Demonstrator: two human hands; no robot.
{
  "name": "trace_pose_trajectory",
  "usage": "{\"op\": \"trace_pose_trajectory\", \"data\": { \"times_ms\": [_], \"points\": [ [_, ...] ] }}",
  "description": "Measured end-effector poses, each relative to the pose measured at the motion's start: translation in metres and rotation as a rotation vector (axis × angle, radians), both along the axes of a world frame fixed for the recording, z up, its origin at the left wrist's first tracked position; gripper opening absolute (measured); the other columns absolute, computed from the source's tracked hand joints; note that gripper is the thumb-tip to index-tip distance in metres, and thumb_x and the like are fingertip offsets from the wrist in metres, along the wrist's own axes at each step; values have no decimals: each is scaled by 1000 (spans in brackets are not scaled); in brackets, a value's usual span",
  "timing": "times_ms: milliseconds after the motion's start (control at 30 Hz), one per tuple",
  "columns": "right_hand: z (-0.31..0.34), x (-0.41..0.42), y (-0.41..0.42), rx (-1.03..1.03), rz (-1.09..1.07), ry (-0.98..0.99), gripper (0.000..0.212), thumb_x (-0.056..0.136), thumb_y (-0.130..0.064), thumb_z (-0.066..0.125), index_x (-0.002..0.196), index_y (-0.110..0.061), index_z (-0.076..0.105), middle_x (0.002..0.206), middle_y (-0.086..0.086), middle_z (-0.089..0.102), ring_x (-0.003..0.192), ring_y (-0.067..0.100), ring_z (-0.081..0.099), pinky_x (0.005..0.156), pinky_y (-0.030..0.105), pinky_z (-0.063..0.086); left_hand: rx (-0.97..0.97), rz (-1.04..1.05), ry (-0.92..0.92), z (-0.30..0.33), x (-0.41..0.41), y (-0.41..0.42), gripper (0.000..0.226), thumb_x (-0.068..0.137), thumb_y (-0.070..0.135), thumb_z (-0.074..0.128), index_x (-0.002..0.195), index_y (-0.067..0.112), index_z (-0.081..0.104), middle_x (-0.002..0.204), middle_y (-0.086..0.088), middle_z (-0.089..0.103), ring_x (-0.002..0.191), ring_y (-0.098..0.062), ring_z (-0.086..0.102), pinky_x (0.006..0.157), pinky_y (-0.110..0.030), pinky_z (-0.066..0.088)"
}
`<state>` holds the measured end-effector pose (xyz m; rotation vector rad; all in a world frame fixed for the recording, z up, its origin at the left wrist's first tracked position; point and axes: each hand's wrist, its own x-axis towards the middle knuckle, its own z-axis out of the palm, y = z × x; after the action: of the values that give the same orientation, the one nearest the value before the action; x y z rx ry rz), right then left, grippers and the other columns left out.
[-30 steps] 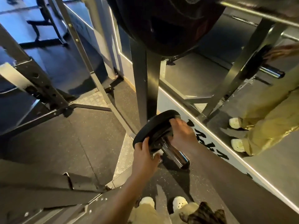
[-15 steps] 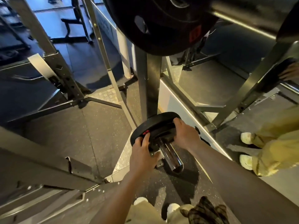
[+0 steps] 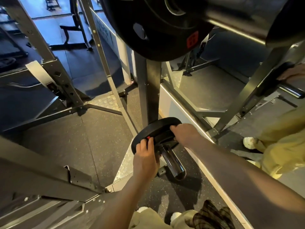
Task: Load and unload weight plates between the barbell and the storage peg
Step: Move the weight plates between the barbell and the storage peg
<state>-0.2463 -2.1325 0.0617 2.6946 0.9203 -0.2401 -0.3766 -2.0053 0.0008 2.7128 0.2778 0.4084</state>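
In the lower centre of the frame a small black weight plate (image 3: 156, 129) is sitting on the chrome storage peg (image 3: 173, 162), which is jutting down toward the viewer from the dark steel upright (image 3: 149, 90); the left hand (image 3: 145, 156) is gripping the plate's lower-left rim, fingers curled over the edge beside a red mark; the right hand (image 3: 184, 134) is holding the upper-right rim, fingers wrapped over it; both grips are closed on the plate, on opposite sides. The plate is looking thick, rigid and rubber-coated, matte with a raised lip, so it is probably dense for its size yet not slippery; taking it by opposite rims, as here, is seeming the soundest hold, keeping it square to the polished, smooth peg so the bore is not binding. Across the top of the frame a large black plate (image 3: 153, 28) with a red label is hanging on the barbell sleeve (image 3: 236, 19); the floor (image 3: 66, 142) is speckled rubber.
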Motion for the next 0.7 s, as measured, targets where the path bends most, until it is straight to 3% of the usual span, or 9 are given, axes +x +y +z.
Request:
{"op": "trace_pose_trajectory", "data": {
  "times_ms": [67,133,200,367,500,600,700],
  "points": [
    [3,2,1,-19,51,-2,28,96,-18,57,122,-18,49,83,1,60,79,19,65,70,27,51,-36,34,70,1,-6,-4,75,75,26,80,140,9,48,130,-11,56,110,-29,57,88,-34,53],
    [7,-2,5,-19,100,-17,24,97,-18,57,120,-17,51,86,1,64,81,18,66,75,27,52,-97,63,156,-4,-13,-6,77,87,32,67,151,16,27,149,-3,37,134,-25,37,107,-33,39],
    [15,-8,9,-30,153,-50,21,96,-18,57,117,-16,53,87,1,63,85,17,66,78,26,50,-141,85,189,-10,-20,-3,76,91,35,60,153,19,17,153,1,28,139,-19,28,111,-29,33],
    [18,-40,34,-142,289,-158,33,88,-17,66,117,-15,51,93,7,60,91,23,63,82,34,51,-175,84,259,-19,-20,18,63,93,46,52,146,20,28,133,4,51,117,-12,48,94,-23,44],
    [7,-57,49,-196,276,-228,40,87,-20,68,120,-13,48,108,14,59,102,30,62,85,39,52,-102,53,355,-16,-7,24,51,98,46,45,141,22,32,115,0,62,96,-17,61,77,-27,54],
    [8,-55,45,-83,267,-202,40,88,-24,67,123,-15,49,111,11,58,103,28,59,86,37,49,-57,72,389,-16,-7,25,44,100,45,39,136,20,35,108,1,62,88,-17,63,72,-32,56],
    [7,-44,28,157,180,-143,43,89,-29,64,128,-21,48,120,4,56,109,24,55,93,36,43,-96,56,406,-17,-8,23,44,101,43,38,137,19,33,108,1,61,87,-17,64,71,-33,57]
  ]
}}
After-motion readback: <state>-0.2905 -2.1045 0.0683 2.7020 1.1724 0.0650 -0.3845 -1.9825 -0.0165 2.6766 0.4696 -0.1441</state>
